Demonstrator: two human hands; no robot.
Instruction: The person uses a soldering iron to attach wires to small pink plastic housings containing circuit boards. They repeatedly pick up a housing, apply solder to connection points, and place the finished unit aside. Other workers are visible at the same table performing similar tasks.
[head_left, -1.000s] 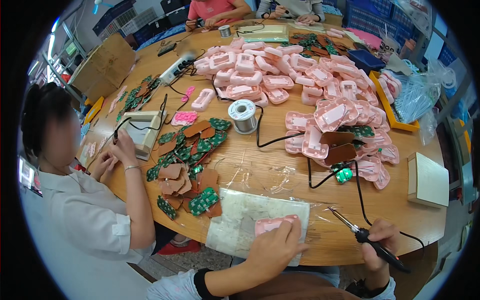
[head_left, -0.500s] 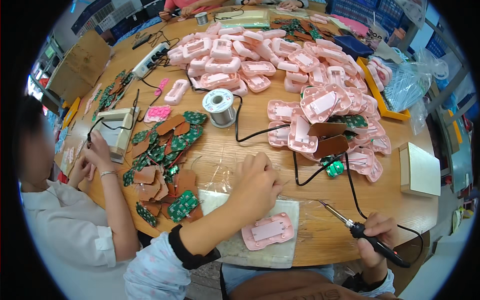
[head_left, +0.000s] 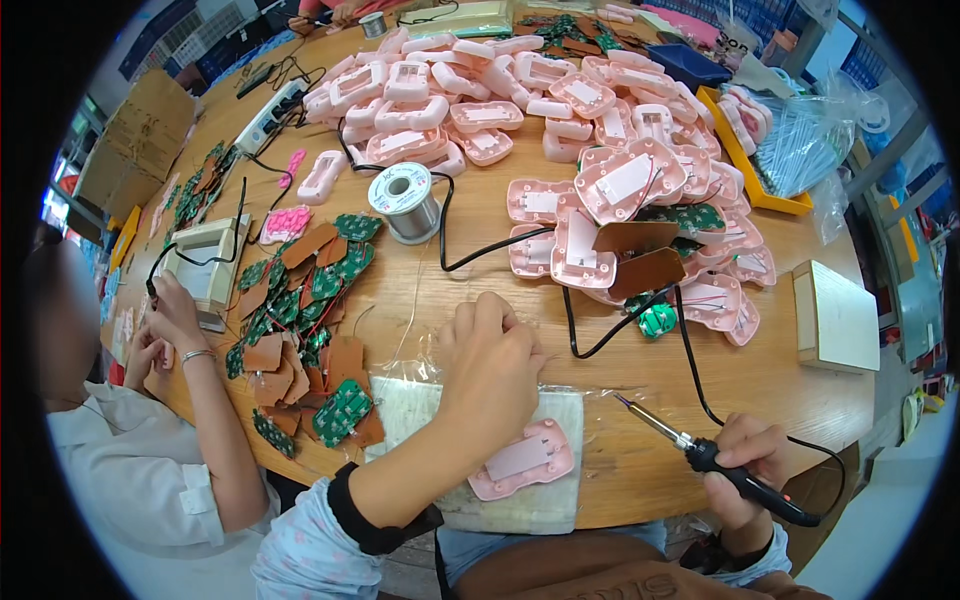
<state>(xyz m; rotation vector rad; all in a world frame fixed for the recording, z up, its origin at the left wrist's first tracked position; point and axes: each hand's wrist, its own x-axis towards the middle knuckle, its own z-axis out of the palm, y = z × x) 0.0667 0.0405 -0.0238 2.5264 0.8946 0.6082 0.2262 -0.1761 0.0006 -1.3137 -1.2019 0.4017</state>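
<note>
My left hand [head_left: 490, 365] is closed, its fingers curled over the far edge of a pale, square work mat [head_left: 410, 405]; whatever sits between the fingertips is hidden. Partly covered by that hand and wrist, a pink plastic shell half [head_left: 525, 458] lies on the mat with its inside facing up. In my right hand [head_left: 745, 465] is a soldering iron [head_left: 725, 470] with a black handle, its metal tip pointing up and left, off the mat's right side and apart from the shell. A spool of solder wire [head_left: 405, 205] stands upright farther back, a thin strand near it.
Pink shells [head_left: 400, 105] are heaped across the back and right. Green circuit boards [head_left: 345, 410] and brown card pieces lie left of the mat. The iron's black cord [head_left: 700, 360] loops over the right side. A white box [head_left: 838, 318] stands far right. Another person [head_left: 150, 440] works at left.
The whole view has shifted, so the table's things appear farther left. My left hand has come slightly closer to the shell, still closed. My right hand keeps the soldering iron in nearly the same pose.
</note>
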